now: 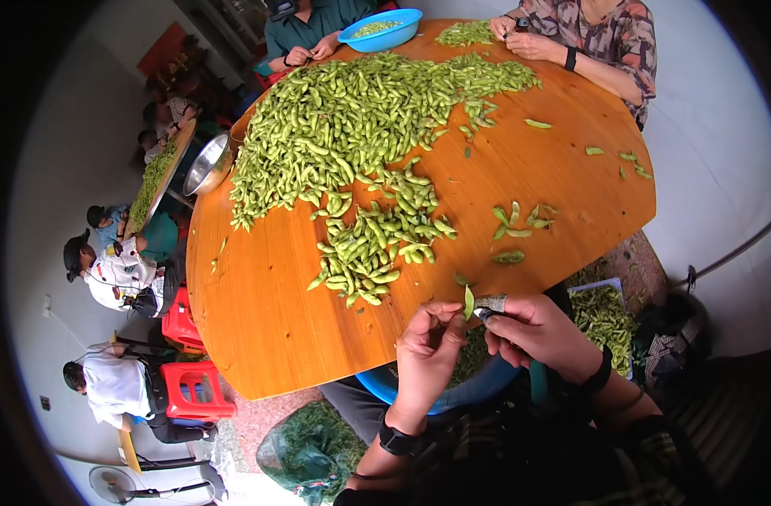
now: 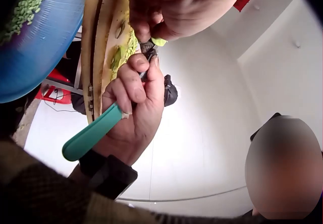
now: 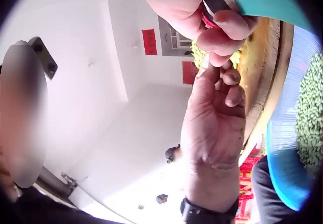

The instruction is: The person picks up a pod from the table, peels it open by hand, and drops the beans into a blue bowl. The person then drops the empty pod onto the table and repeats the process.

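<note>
In the head view the left hand pinches a green pod upright between thumb and fingers at the table's near edge. Close on its right, the right hand has its fingers curled round a teal-handled tool; the tool's tip end is mostly covered by the fingers. The left wrist view shows the teal handle coming out under the right hand, with a bit of pod at the left fingertips. In the right wrist view the two hands' fingertips meet, the left hand below.
A large pod heap covers the far part of the wooden table. Below the hands is a blue basin of shelled beans. A pod crate stands right, a green net bag below. Two people sit opposite.
</note>
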A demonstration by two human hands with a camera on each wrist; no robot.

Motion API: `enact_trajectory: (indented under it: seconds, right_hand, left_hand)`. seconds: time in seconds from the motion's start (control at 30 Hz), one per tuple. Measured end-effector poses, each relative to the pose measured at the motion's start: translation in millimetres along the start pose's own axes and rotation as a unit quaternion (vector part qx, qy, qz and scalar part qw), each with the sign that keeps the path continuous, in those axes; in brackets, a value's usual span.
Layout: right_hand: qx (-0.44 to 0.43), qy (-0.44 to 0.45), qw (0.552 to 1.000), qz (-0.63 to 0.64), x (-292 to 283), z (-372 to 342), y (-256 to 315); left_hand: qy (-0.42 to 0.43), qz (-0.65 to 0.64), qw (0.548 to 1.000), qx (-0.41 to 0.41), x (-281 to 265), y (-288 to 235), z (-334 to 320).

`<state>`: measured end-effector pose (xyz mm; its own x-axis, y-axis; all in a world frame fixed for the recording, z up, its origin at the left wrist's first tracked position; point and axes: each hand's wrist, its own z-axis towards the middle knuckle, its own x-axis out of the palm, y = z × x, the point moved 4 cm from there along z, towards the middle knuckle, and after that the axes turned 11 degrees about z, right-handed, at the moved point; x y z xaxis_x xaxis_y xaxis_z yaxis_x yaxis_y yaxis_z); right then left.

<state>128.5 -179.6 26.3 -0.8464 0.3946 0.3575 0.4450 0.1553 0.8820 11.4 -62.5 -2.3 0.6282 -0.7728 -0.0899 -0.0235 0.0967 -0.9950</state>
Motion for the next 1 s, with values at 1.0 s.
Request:
enact_trajectory:
  seconds: [1.0]
  right_hand:
    - [-0.034, -0.010, 0.999, -0.037, -12.4, -5.2, 4.2]
  left_hand:
    - [0.078, -0.077, 0.992, -0.058, 13.6, -1.4, 9.6]
